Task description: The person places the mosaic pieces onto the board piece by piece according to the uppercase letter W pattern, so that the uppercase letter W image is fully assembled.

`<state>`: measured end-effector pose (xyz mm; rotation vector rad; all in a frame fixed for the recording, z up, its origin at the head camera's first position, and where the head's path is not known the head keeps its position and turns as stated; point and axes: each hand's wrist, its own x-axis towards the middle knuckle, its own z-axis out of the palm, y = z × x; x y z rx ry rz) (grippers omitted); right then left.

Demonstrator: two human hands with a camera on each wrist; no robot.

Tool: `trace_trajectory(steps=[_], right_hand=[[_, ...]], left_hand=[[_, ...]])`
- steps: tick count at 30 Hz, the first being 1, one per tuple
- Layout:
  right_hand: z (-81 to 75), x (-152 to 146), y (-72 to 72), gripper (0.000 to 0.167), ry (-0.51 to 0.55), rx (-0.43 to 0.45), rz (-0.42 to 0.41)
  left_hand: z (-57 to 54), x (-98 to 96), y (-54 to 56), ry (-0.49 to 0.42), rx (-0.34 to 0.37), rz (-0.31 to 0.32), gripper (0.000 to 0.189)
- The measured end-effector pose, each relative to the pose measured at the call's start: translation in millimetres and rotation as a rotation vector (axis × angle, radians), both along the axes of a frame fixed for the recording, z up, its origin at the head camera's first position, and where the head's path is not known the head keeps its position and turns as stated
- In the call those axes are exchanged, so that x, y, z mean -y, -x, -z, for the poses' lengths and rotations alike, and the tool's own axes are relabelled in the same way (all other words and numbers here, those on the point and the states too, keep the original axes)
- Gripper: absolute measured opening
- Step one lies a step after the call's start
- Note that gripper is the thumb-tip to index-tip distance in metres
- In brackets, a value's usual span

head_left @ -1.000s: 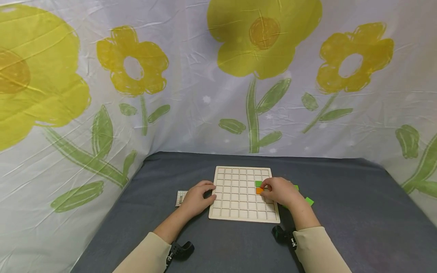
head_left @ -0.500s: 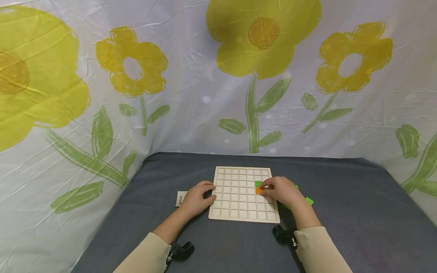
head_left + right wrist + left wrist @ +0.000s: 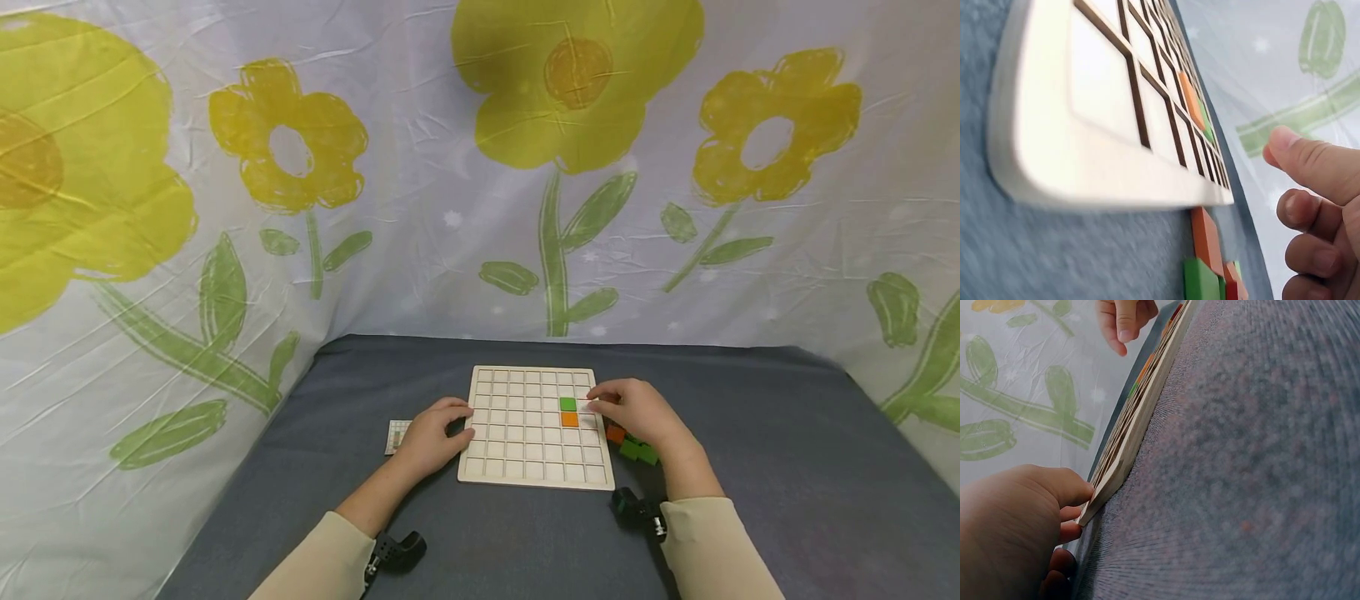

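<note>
A pale wooden grid board (image 3: 517,450) lies on the dark cloth, its square cells edged by thin ridges. One green tile (image 3: 567,404) and, just nearer the person, one orange tile (image 3: 569,419) sit in cells toward its right side. My left hand (image 3: 433,442) pinches the board's left edge; in the left wrist view the thumb (image 3: 1075,487) lies at the rim. Over the right edge hovers my right hand (image 3: 637,410), its fingers loosely bent. In the right wrist view, nothing shows between thumb (image 3: 1310,156) and fingers, and the tiles lie beyond the board's near corner.
Loose green blocks (image 3: 637,451) and orange blocks (image 3: 616,433) lie in a heap against the board's right side, partly under the right hand. A small printed card (image 3: 397,435) lies left of the board, partly covered by the left hand. A flower-printed curtain (image 3: 420,250) hangs behind.
My right hand has let go of the orange tile and moved right and slightly away from the person, uncovering that tile and the nearby blocks. My left hand stays on the board's edge.
</note>
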<state>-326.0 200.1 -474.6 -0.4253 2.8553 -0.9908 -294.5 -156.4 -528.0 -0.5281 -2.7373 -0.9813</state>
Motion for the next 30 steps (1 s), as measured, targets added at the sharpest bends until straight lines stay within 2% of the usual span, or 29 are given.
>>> trace_trajectory(steps=[8,13,20,30], right_hand=[[3.5,-19.7,2.9,0.031,0.025,-0.026,0.068],[6.5,-31.9,2.8,0.034,0.019,-0.007,0.114],[11.7,-43.7,2.1,0.035,0.004,0.005,0.136],[19.2,-54.0,4.5,0.035,-0.077,-0.004,0.190]], left_hand=[[0.2,1.6,-0.5,-0.002,0.002,0.002,0.034],[0.0,2.1,-0.6,-0.004,0.003,0.002,0.034],[-0.1,1.9,-0.4,0.006,0.001,0.013,0.035],[0.0,1.5,0.0,-0.003,0.004,0.016,0.035]])
